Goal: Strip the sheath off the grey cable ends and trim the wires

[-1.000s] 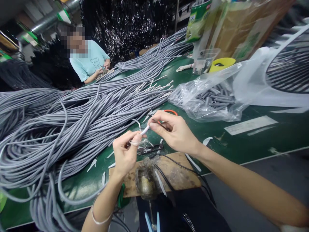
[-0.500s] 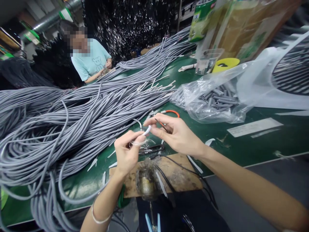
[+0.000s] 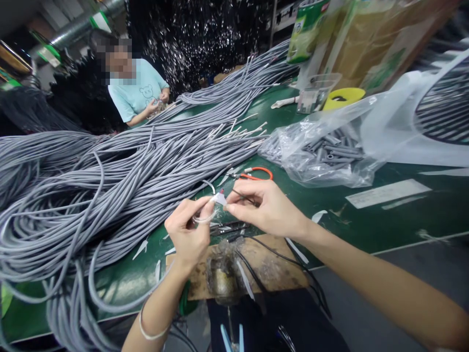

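My left hand (image 3: 188,230) is closed, thumb and forefinger pinching the end of a cable (image 3: 208,211). Thin pale strands loop around that thumb. Beyond the fingertips a white wrapping strip (image 3: 220,198) stands out, with a small reddish tip beside it. My right hand (image 3: 262,205) pinches the strip's right edge between thumb and finger. A thin dark tool (image 3: 245,197) lies across the right fingers; its kind is not clear. Just behind the hands, an orange-handled tool (image 3: 262,171) rests on the green table. Dark scissors-like metal (image 3: 230,227) lies below the hands.
Bundles of grey cables (image 3: 120,195) cover the left. A clear bag of short grey tubes (image 3: 326,146) lies at right, near a yellow tape roll (image 3: 344,99) and a plastic cup (image 3: 317,95). A crusted metal pot (image 3: 223,278) stands on a board (image 3: 278,264). A co-worker (image 3: 137,90) sits opposite.
The white strip, earlier lying close along the cable end, now flares out, and a reddish tip shows. My right hand has shifted slightly right and down; my left hand slightly left.
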The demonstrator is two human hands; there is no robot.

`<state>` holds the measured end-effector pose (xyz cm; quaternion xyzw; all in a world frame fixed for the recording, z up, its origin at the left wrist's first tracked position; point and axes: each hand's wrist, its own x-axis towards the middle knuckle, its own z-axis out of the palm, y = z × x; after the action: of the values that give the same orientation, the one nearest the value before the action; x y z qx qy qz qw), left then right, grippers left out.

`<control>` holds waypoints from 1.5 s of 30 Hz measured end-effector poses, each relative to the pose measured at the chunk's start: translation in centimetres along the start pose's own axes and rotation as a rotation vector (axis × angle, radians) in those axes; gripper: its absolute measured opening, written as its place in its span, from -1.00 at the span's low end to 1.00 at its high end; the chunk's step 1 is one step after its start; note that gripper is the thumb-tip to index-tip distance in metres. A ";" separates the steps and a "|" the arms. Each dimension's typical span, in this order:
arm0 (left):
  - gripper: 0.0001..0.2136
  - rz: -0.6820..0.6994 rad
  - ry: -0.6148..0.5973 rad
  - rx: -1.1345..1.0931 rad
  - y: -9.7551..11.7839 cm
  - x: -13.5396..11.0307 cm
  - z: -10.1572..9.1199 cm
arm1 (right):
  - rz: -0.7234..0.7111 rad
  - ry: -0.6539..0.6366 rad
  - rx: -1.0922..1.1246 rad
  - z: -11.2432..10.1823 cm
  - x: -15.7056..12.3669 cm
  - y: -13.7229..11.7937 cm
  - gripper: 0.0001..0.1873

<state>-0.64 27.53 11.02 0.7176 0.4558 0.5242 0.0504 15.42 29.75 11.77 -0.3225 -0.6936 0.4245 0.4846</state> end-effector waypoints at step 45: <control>-0.84 0.049 -0.102 0.027 -1.7 0.3 -0.3 | -0.466 0.059 -0.394 0.4 -0.5 0.7 -0.77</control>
<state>-1.92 28.63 10.46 0.7548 0.4420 0.4820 0.0510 15.22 29.46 10.87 -0.2547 -0.8034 0.1496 0.5170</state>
